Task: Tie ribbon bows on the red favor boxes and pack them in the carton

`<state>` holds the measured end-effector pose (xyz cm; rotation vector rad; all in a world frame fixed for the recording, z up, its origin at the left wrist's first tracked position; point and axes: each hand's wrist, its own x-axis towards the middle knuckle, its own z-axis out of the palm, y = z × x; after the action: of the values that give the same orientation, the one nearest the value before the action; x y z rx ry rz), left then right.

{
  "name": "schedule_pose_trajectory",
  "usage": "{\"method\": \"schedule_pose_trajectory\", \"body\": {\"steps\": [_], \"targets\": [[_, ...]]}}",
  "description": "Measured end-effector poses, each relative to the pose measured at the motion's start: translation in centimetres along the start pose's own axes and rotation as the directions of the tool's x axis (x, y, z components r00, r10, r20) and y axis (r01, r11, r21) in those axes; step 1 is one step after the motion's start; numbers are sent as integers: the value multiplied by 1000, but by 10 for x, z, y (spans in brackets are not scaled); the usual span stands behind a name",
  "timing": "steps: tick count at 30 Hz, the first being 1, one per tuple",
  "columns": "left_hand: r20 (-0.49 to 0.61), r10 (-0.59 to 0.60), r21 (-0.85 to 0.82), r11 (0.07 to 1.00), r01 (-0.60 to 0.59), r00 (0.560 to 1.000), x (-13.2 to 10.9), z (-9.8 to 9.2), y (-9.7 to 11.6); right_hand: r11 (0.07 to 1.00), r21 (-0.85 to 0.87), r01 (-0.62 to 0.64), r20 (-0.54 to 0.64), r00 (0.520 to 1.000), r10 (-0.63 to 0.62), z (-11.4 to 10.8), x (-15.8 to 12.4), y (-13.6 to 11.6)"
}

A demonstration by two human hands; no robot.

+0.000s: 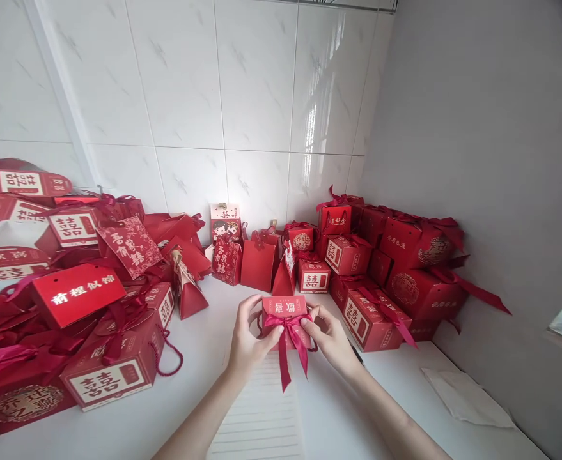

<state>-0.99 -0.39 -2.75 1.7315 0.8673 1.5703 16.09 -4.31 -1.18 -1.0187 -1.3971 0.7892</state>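
Note:
Between my two hands is a small red gift box (284, 306) with white characters on its lid. A dark pink ribbon (289, 329) is tied in a bow across its front, and two tails hang down. My left hand (252, 335) grips the box's left side, thumb on the bow's left loop. On the other side my right hand (329, 337) holds the box, its thumb pressing near the bow's right loop. The box is above a lined sheet of paper (256, 409) on the white table (194, 383).
A large heap of red gift boxes (112, 374) fills the left. More ribboned boxes (379, 316) are stacked at the right by the grey wall (482, 160). Several small boxes (258, 262) stand along the tiled wall (185, 96). A white tissue (467, 396) lies at right.

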Motion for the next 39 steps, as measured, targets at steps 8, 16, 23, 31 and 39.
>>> {"method": "schedule_pose_trajectory", "body": {"steps": [8, 16, 23, 31, 39], "targets": [[-20, 18, 150, 989, -14, 1000, 1, -2, -1, 1000, -16, 9, -21, 1000, -9, 0, 1, 8], [41, 34, 148, 988, -40, 999, 1, -5, 3, 998, -68, 2, -10, 1000, -3, -4, 1, 6], [66, 73, 149, 985, -82, 995, 1, -6, 4, 995, -93, -35, -5, 999, 35, -6, 0, 7], [103, 198, 209, 954, -216, 975, 3, -8, 3, 996, -40, 75, 107, 992, -70, -5, -6, 7], [98, 232, 213, 945, -248, 968, 4, -9, 1, 932, -283, 226, 192, 966, -175, -3, -8, 15]]}}
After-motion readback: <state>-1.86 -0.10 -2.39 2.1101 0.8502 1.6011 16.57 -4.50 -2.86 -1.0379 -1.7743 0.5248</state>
